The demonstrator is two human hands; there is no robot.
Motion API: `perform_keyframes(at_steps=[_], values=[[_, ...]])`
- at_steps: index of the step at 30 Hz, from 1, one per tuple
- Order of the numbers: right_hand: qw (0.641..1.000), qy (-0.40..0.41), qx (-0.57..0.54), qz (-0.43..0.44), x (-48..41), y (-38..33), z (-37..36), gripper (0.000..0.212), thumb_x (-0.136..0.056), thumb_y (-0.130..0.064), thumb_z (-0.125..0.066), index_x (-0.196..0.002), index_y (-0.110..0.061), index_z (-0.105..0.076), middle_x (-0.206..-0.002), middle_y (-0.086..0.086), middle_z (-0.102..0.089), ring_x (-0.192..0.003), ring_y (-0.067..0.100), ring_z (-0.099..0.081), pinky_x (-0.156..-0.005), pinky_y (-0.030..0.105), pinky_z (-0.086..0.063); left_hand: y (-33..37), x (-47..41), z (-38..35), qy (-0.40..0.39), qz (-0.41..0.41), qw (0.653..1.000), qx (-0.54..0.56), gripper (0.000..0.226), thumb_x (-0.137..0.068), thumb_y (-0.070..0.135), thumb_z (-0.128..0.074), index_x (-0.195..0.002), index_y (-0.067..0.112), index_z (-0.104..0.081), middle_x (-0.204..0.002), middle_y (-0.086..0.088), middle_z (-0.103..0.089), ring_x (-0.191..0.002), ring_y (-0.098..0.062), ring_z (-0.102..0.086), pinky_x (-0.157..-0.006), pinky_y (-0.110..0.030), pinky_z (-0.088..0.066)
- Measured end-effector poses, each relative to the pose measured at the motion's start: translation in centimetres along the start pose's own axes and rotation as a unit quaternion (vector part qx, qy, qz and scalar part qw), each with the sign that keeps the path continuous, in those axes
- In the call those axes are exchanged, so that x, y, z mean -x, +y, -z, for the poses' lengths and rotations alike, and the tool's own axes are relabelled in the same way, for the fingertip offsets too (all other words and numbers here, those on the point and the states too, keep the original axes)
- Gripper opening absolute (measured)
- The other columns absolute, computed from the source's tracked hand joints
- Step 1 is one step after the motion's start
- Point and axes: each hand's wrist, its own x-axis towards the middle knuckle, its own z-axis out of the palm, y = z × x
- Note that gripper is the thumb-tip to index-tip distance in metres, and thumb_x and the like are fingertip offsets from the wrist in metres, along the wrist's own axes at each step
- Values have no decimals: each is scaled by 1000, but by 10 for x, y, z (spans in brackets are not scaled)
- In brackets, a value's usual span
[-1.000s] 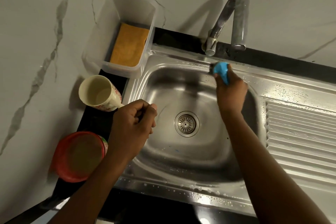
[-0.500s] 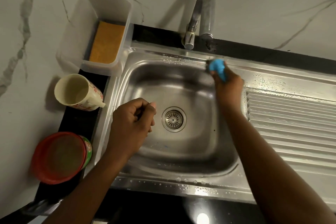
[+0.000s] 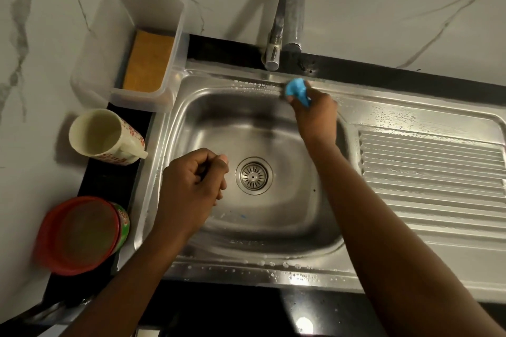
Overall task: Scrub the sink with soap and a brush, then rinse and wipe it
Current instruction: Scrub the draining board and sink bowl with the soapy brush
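A stainless steel sink (image 3: 208,128) with a round drain (image 3: 254,175) fills the middle of the head view. My right hand (image 3: 315,115) grips a blue brush (image 3: 297,90) and presses it against the sink's back rim, just below the tap (image 3: 287,16). Over the basin's left side hovers my left hand (image 3: 191,189), curled into a loose fist with nothing visible in it. Water droplets dot the back and front rims.
A clear plastic tub (image 3: 169,82) holding an orange sponge (image 3: 149,61) stands at the sink's back left. A cream mug (image 3: 105,137) and a red-lidded container (image 3: 79,235) sit on the black counter at left. The ribbed drainboard (image 3: 430,172) lies to the right.
The brush and my right hand have slid left along the back rim, toward the tap. My left hand has kept its place over the basin. The camera view has shifted slightly.
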Motion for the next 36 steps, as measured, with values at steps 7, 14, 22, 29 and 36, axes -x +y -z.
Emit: perform_keyframes(at_steps=[7,14,22,29,36], values=[[984,126,-3,-126,-1,55,81,40,-94,-32,-77,-127,-9,-74,-114,8,-77,-97,16,-72,-84,21,-51,0,-3,-4,-16,3,1000,13,28,-103,18,-65,-76,11,-69,-63,-6,-68,-53,-22,-65,-52,-35,-56],[993,80,-28,-88,7,18,16,41,-98,-36,-71,-134,-17,-68,-117,2,-76,-103,12,-72,-82,20,-51,-1,-6,9,0,0,1000,12,27,-103,18,-66,-77,10,-69,-61,-7,-67,-53,-23,-65,-51,-37,-56],[992,-92,-50,77,24,-72,-98,53,-99,-40,-67,-148,-22,-55,-126,8,-72,-113,20,-69,-98,39,-57,-10,-7,28,39,26,999,21,29,-102,17,-67,-73,14,-68,-59,-8,-66,-51,-23,-63,-49,-37,-55],[979,-170,-94,69,32,-113,-138,50,-99,-29,-69,-146,-16,-55,-126,1,-69,-91,-3,-57,-82,14,-49,-9,-5,43,60,31,997,23,28,-103,17,-66,-76,11,-68,-61,-8,-66,-52,-23,-65,-52,-36,-56],[974,-189,-77,102,36,-88,-140,51,-93,-38,-76,-139,-17,-63,-118,-4,-73,-99,4,-69,-84,20,-59,-13,6,42,57,39,997,23,28,-102,19,-67,-75,18,-69,-62,-6,-67,-55,-24,-66,-56,-48,-58]])
